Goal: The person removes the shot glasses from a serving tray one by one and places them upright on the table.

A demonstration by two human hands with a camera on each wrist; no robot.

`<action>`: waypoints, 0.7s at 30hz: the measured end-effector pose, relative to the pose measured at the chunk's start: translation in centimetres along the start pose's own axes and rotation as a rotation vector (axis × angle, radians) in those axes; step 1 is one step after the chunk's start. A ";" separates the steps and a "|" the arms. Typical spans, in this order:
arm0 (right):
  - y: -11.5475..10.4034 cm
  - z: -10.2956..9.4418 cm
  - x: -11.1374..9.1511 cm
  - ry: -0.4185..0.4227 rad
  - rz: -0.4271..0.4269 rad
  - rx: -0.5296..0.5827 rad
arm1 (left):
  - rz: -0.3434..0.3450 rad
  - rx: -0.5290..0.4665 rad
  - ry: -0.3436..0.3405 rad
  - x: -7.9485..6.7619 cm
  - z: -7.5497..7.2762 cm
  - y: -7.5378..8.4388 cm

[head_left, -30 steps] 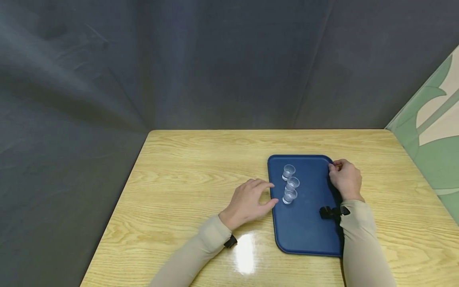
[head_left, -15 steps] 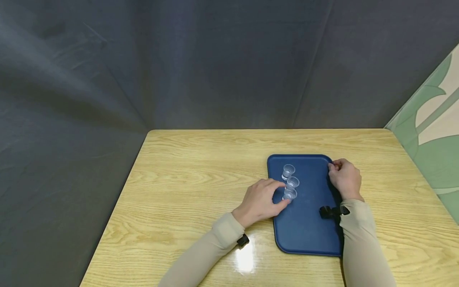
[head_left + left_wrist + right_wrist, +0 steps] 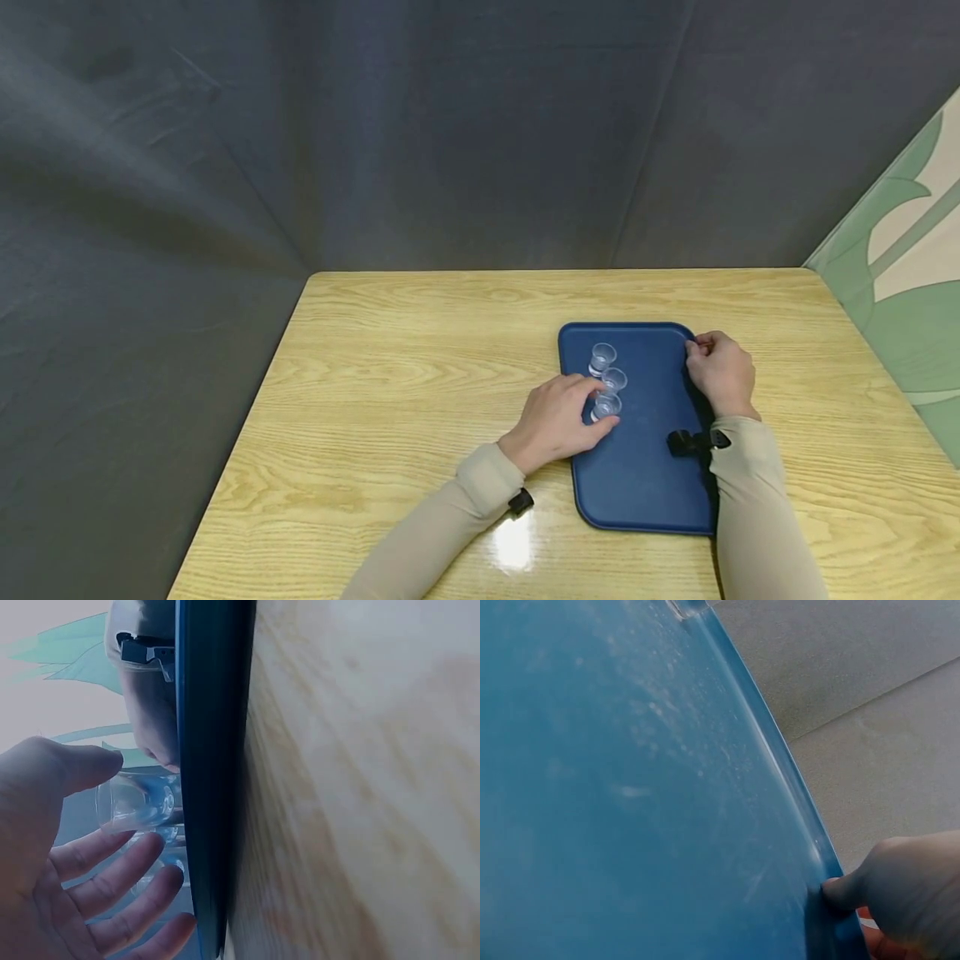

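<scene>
Three small clear shot glasses stand close together along the left part of a blue tray (image 3: 645, 467). My left hand (image 3: 553, 421) reaches over the tray's left rim, thumb and index finger on either side of the nearest shot glass (image 3: 607, 407). In the left wrist view, that glass (image 3: 139, 801) sits between thumb and fingertips, the other fingers spread below. The index finger lies close to the middle glass (image 3: 614, 380); the far glass (image 3: 602, 358) stands behind. My right hand (image 3: 723, 373) pinches the tray's right rim near its far corner, thumb on top (image 3: 847, 889).
The tray rests on a wood-grain table (image 3: 390, 375). A dark curtain (image 3: 480, 142) hangs behind and to the left. At the right is a green and cream patterned surface (image 3: 915, 325). Black wrist cameras sit at both cuffs.
My left hand has moved right and over the tray rim, its thumb and index finger coming around the nearest glass. The middle glass has shifted slightly. The right hand has stayed on the rim.
</scene>
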State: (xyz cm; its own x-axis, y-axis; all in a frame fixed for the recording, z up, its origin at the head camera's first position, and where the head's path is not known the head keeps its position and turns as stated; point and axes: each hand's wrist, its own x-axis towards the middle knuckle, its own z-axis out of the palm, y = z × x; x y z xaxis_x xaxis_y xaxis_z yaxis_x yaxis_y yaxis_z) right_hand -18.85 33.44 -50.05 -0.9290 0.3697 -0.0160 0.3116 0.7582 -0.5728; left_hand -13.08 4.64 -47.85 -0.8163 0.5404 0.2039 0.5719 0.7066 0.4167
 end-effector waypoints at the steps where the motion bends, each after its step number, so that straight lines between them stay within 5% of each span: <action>1: 0.0 0.0 0.0 0.000 -0.001 0.000 | -0.001 -0.003 -0.002 0.1 0.0 0.1; 21: -0.1 0.1 0.0 -0.001 0.007 -0.007 | 0.008 -0.021 0.003 -0.4 -0.5 -0.2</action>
State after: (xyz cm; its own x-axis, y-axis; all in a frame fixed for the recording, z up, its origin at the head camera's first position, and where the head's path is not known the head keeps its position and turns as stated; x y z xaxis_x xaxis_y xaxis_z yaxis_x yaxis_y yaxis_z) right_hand -18.89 33.34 -50.05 -0.9269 0.3746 -0.0208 0.3196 0.7593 -0.5668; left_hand -12.93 4.09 -47.53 -0.8123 0.5440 0.2102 0.5761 0.6926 0.4340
